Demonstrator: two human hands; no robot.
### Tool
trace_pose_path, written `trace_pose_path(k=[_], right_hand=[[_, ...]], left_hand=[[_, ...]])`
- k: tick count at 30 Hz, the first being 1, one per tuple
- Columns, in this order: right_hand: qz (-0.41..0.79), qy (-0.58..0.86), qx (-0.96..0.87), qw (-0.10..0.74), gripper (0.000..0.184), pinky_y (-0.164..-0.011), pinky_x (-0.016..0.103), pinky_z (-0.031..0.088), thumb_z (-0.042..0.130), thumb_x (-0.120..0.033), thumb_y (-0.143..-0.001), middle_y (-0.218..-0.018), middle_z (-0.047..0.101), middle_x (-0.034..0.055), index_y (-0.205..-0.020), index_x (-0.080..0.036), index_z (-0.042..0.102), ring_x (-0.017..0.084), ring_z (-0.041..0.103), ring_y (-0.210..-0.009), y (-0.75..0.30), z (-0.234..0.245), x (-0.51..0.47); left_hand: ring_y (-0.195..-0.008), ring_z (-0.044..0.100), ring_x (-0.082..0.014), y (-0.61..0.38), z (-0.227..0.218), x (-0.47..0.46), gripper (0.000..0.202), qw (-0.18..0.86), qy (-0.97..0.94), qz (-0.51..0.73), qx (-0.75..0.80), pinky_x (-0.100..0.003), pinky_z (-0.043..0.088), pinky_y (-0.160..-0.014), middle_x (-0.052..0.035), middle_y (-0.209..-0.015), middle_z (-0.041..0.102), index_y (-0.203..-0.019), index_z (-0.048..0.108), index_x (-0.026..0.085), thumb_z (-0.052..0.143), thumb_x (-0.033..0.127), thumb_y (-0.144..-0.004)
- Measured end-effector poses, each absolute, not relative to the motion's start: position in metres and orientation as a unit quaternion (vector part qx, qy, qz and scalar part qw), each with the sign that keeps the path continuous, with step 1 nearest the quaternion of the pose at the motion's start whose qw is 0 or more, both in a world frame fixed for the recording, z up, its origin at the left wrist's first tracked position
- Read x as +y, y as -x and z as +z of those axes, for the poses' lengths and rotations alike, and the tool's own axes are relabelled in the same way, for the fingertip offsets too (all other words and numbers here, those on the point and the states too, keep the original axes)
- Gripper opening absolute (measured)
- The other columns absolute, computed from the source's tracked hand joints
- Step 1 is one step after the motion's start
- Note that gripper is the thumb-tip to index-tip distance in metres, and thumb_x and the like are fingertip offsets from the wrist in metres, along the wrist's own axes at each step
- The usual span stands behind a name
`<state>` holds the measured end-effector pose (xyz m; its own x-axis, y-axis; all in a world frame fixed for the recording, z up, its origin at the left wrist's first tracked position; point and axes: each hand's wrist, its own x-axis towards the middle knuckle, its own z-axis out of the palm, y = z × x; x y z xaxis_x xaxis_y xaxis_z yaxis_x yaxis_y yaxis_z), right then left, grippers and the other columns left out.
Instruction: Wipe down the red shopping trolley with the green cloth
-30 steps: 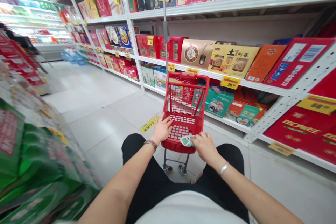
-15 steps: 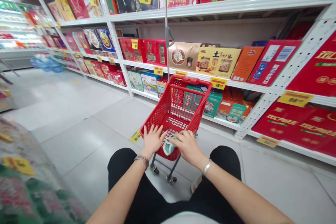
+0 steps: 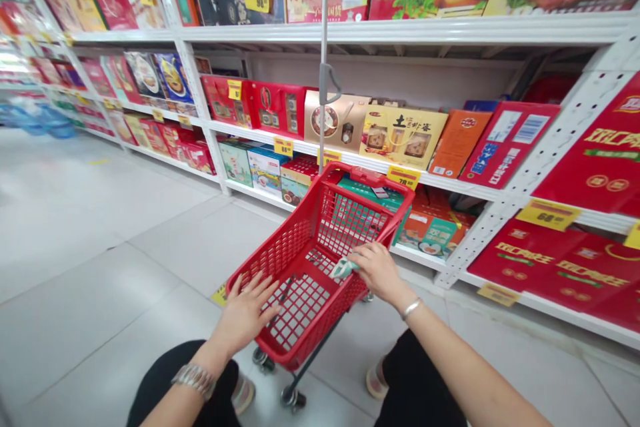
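I see the left hand (image 3: 249, 312) fanned wide, a red cart (image 3: 333, 315) under its fingers; the right hand (image 3: 376, 271) pinches a pale-green item (image 3: 343, 268).

We count one left hand (image 3: 250, 310) and one right hand (image 3: 380, 273), one pale green-and-white cloth (image 3: 342, 269), one red cart (image 3: 295, 233) with three wheels (image 3: 294, 398) showing, one watch (image 3: 194, 379), one silver bangle (image 3: 411, 309) and two shoes (image 3: 377, 380). Along the front of the middle shelf (image 3: 470, 188) behind the cart, we count two red gift boxes (image 3: 277, 110), one brown box (image 3: 336, 121), one yellow box (image 3: 400, 137), one orange box (image 3: 459, 141) and one red barcoded carton (image 3: 510, 143).
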<state>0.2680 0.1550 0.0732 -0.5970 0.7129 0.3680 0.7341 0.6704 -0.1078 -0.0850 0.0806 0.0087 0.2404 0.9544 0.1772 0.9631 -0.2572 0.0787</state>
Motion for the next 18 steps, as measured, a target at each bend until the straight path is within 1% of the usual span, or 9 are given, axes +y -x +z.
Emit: trace_pose_path(k=[3, 6, 11, 13, 15, 18], right_hand=[[-0.057, 0.449, -0.872, 0.188, 0.026, -0.101, 0.041, 0.037, 0.057, -0.02, -0.096, -0.121, 0.069, 0.0076, -0.119, -0.026, 0.07, 0.024, 0.053, -0.111, -0.294, 0.087, 0.182], [-0.071, 0.47, -0.856, 0.202, 0.027, -0.1, 0.041, 0.038, 0.055, -0.022, -0.098, -0.123, 0.068, 0.0087, -0.119, -0.025, 0.071, 0.024, 0.053, -0.11, -0.307, 0.094, 0.196], [-0.062, 0.449, -0.86, 0.235, 0.025, -0.105, 0.044, 0.035, 0.056, -0.016, -0.095, -0.12, 0.069, 0.0081, -0.113, -0.024, 0.071, 0.025, 0.051, -0.113, -0.287, 0.083, 0.182], [-0.029, 0.427, -0.871, 0.242, 0.024, -0.106, 0.044, 0.033, 0.056, -0.015, -0.094, -0.116, 0.07, 0.0065, -0.11, -0.025, 0.071, 0.024, 0.052, -0.112, -0.269, 0.077, 0.164], [0.007, 0.405, -0.882, 0.242, 0.022, -0.107, 0.044, 0.032, 0.056, -0.015, -0.095, -0.112, 0.07, 0.0045, -0.108, -0.026, 0.07, 0.022, 0.052, -0.109, -0.247, 0.071, 0.142], [0.047, 0.371, -0.895, 0.241, 0.016, -0.111, 0.047, 0.027, 0.061, -0.023, -0.095, -0.111, 0.069, 0.0021, -0.109, -0.027, 0.067, 0.022, 0.051, -0.109, -0.217, 0.061, 0.109]], left_hand=[[-0.14, 0.047, -0.0325, 0.09, 0.016, 0.077, 0.052, -0.005, 0.789, -0.077, -0.61, -0.059, 0.024, -0.12, -0.0067, -0.141, 0.06, -0.135, 0.063, 0.033, 0.051, 0.059, -0.091], [-0.141, 0.046, -0.0333, 0.092, 0.026, 0.073, 0.057, -0.04, 0.771, -0.042, -0.634, -0.058, 0.024, -0.121, -0.0069, -0.144, 0.057, -0.136, 0.062, 0.03, 0.051, 0.06, -0.089], [-0.137, 0.052, -0.033, 0.09, 0.031, 0.066, 0.059, -0.068, 0.731, 0.0, -0.679, -0.057, 0.024, -0.12, -0.0101, -0.138, 0.064, -0.131, 0.067, 0.028, 0.05, 0.063, -0.086], [-0.133, 0.055, -0.0337, 0.086, 0.03, 0.06, 0.056, -0.077, 0.719, 0.016, -0.691, -0.06, 0.024, -0.119, -0.0095, -0.135, 0.066, -0.128, 0.069, 0.03, 0.047, 0.062, -0.087], [-0.131, 0.057, -0.0351, 0.078, 0.028, 0.053, 0.048, -0.081, 0.715, 0.028, -0.693, -0.065, 0.024, -0.117, -0.0074, -0.135, 0.066, -0.123, 0.072, 0.034, 0.044, 0.056, -0.091], [-0.135, 0.053, -0.0367, 0.065, 0.028, 0.041, 0.039, -0.089, 0.734, 0.056, -0.671, -0.07, 0.025, -0.113, -0.0025, -0.14, 0.062, -0.115, 0.075, 0.04, 0.043, 0.043, -0.092]])
